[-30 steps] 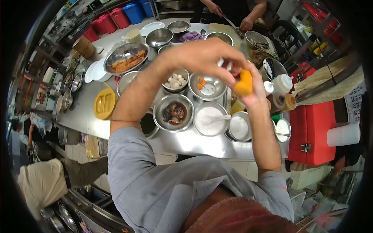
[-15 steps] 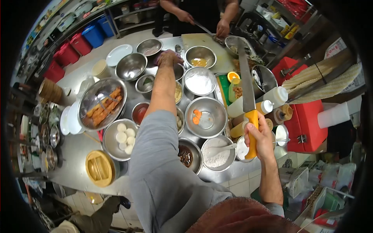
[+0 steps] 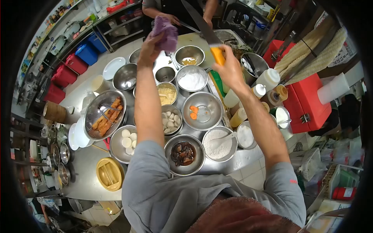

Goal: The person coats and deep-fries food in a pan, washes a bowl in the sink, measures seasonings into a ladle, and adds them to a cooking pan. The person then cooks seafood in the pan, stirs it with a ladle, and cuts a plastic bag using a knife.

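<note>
My left hand (image 3: pixel 149 48) is closed on a purple cloth (image 3: pixel 166 33), lifted above the far part of the table. In my right hand (image 3: pixel 229 68) is a large knife (image 3: pixel 200 24) by its yellow handle, its blade slanting up and to the left, apart from the cloth. Below my hands are metal bowls: one with yellow liquid (image 3: pixel 189 61), one with white powder (image 3: pixel 192 80), one with orange carrot pieces (image 3: pixel 194 112). Nearer to me are a bowl of dark pieces in sauce (image 3: pixel 183 154) and a bowl of flour (image 3: pixel 217 145) with a spoon.
Across the table, a person's hands (image 3: pixel 171 18) work with a knife at a cutting board (image 3: pixel 193 39). Squeeze bottles (image 3: pixel 268 79) and a red cooler box (image 3: pixel 307 110) stand right. Left are a colander (image 3: pixel 88 116) with fried food and a yellow-lidded tub (image 3: pixel 110 173).
My left hand has lifted the purple cloth off the table. My right hand has carried the knife forward and left, and its blade now tilts left.
</note>
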`<state>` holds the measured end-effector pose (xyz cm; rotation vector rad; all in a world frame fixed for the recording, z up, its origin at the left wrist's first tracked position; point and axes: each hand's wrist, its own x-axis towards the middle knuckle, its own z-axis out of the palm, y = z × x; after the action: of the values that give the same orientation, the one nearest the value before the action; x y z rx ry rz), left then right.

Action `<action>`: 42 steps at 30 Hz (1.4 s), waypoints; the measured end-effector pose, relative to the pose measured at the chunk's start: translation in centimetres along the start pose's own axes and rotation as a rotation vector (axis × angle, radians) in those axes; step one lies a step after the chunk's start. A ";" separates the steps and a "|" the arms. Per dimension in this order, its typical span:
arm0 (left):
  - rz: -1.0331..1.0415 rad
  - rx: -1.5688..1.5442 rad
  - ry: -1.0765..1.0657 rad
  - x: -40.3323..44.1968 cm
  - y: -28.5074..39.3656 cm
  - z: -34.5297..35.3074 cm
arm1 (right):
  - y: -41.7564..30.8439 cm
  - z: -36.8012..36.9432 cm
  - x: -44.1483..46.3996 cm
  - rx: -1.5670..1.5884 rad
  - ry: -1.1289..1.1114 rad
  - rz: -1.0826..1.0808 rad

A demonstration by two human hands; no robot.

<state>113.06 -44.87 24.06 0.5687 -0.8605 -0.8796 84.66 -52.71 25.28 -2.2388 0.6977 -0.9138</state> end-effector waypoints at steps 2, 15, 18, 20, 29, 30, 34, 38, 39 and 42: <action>-0.006 -0.139 -0.093 -0.5 -0.7 5.0 | -0.5 0.7 2.2 -0.066 0.144 -0.237; 0.648 0.739 0.544 4.8 -7.4 8.0 | -0.7 -11.1 -13.6 -0.304 -0.102 -0.184; 0.604 0.797 0.518 7.2 -4.8 -1.0 | -1.3 -17.3 -19.1 -0.145 -0.122 0.102; 0.601 1.340 0.781 4.8 -3.1 -2.4 | -0.5 -21.0 -23.1 0.013 0.026 0.182; 0.185 2.251 -0.689 5.7 -2.8 -17.5 | 2.2 -31.1 -35.2 0.122 0.805 0.303; -0.296 1.883 -0.445 5.3 -2.1 -7.9 | 3.1 -31.8 -35.9 0.107 0.839 0.308; -0.413 1.401 -0.446 1.7 -2.3 24.4 | 7.9 -36.2 -38.7 0.087 0.986 0.488; -0.113 1.401 -0.714 -0.8 -7.1 42.4 | 13.9 -41.2 -42.0 0.193 0.966 0.530; 0.037 1.449 -0.790 -0.8 -8.9 45.9 | 15.4 -42.7 -42.8 0.227 0.938 0.550; 0.149 1.478 -0.745 -0.1 -15.1 55.3 | 20.5 -47.0 -44.7 0.337 0.851 0.525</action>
<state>60.44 -57.51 43.06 1.4397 -2.2106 -0.1321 16.93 -52.87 18.89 -1.2144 1.2993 -1.5506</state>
